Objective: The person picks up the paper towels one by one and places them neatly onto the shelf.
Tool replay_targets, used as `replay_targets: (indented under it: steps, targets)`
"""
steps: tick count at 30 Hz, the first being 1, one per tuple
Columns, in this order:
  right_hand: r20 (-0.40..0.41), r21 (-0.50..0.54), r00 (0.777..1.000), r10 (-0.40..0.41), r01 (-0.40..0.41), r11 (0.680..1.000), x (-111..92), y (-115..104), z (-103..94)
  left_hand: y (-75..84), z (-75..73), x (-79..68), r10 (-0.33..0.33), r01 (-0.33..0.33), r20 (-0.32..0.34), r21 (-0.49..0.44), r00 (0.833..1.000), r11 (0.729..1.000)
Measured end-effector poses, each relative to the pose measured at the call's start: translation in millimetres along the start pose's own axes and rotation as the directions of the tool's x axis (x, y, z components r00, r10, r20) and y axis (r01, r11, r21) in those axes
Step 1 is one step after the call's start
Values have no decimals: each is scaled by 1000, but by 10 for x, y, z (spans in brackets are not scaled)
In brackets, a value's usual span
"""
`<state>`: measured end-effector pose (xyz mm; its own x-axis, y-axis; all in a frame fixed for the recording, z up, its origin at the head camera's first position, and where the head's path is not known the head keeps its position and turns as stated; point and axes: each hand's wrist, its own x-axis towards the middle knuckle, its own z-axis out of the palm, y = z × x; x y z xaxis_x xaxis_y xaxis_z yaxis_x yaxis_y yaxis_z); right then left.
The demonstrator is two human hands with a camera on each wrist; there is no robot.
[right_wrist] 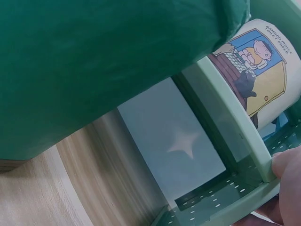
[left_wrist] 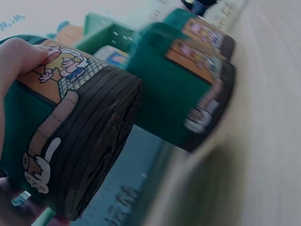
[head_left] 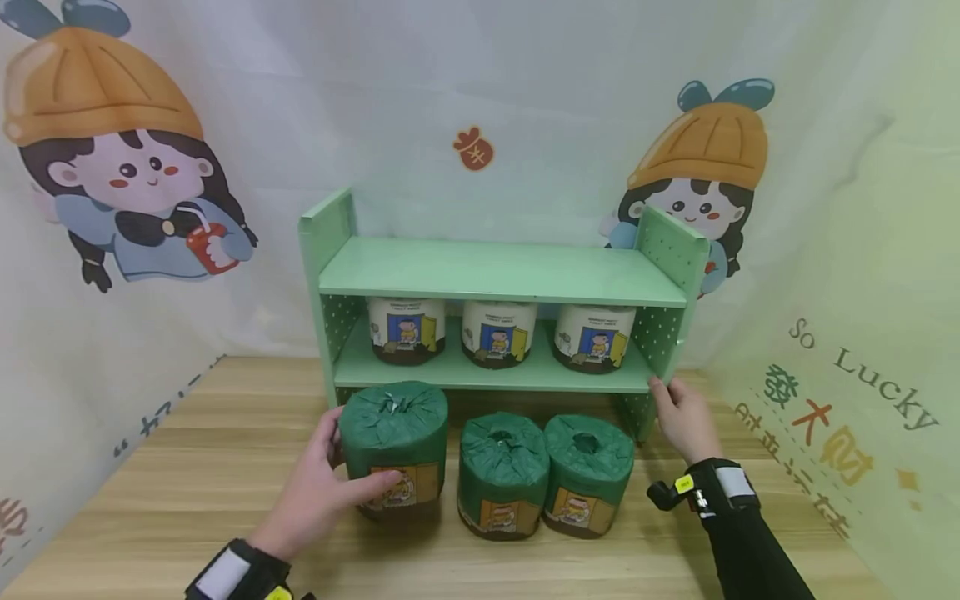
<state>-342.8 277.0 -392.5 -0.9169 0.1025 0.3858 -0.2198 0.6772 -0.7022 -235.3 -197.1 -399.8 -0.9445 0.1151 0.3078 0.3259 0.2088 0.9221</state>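
My left hand grips a green-wrapped toilet paper roll from its left side, thumb across the front picture. In the left wrist view the dark underside of this roll shows, raised off the wooden table. To its right, two more green-wrapped rolls, one in the middle and one farther right, stand upright side by side. My right hand holds the right side panel of a light green shelf, with the thumb at the front edge in the right wrist view.
On the shelf's middle board stand three white toilet paper rolls: left, middle and right. The shelf's top board lies close above them. A printed cloth hangs behind and at both sides of the wooden table.
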Motion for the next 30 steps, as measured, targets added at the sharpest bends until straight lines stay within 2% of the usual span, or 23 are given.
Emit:
replay_targets:
  steps: [5, 10, 16, 19, 22, 25, 30]
  targets:
    - [4, 7, 1000, 10, -10, 1000, 11, -19, 24, 195, -59, 44, 65, -65, -4, 2, 998, 998]
    - [2, 12, 1000, 16, -16, 1000, 24, -38, 34, 447, -95, 167, 146, -146, -9, -45, 989, 988]
    - [0, -2, 1000, 24, -24, 1000, 21, -49, 36, 832, -150, 410, 269, -269, -12, -106, 963, 957]
    - [0, -1, 1000, 24, -24, 1000, 19, -55, 29, 1012, -185, 551, 303, -305, -32, -121, 952, 945]
    - [2, 3, 1000, 21, -21, 1000, 19, -59, 23, 1173, -224, 692, 313, -319, -69, -112, 947, 941]
    - [4, 5, 1000, 16, -16, 1000, 14, -53, 20, 1306, -255, 825, 300, -307, -111, -59, 948, 950]
    - [2, 0, 1000, 16, -16, 1000, -12, -41, 15, 1442, -277, 1036, 247, -239, -169, 68, 954, 969]
